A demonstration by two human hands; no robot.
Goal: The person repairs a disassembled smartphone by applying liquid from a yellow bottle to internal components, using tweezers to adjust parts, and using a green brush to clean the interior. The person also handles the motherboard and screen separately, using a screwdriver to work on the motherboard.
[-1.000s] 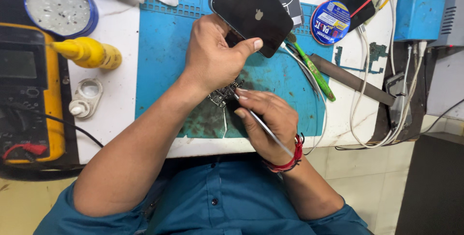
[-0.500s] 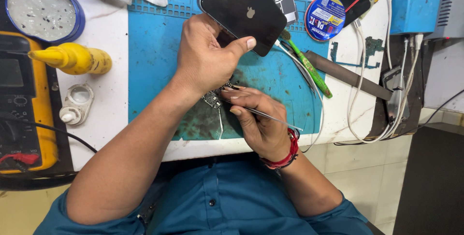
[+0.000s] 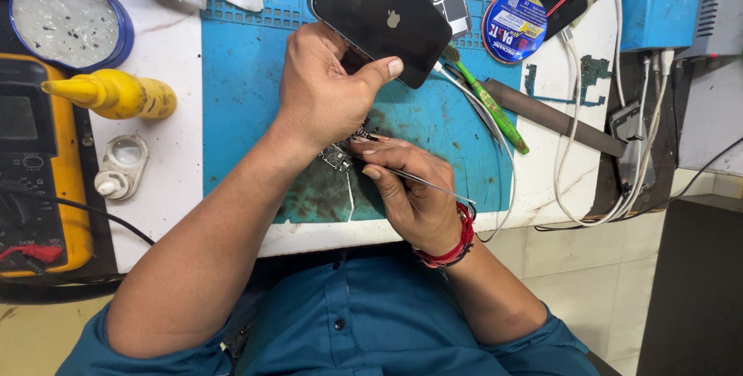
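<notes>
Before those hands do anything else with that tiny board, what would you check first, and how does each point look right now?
1. Left hand steadies the small circuit board: ok.
2. Right hand grips the tweezers: ok.
3. Tweezer tip sits on the right part: cannot tell, fingers hide it.
4. Board lies on the blue mat, not bare table: ok.
5. Black phone tilted against the left hand could slip: not ok.
6. Green brush lies apart from the hands: ok.

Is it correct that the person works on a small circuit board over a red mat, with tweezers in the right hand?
Not quite: the mat is blue, as the head view shows. The rest stands: the right hand holds tweezers at the small circuit board.
</notes>
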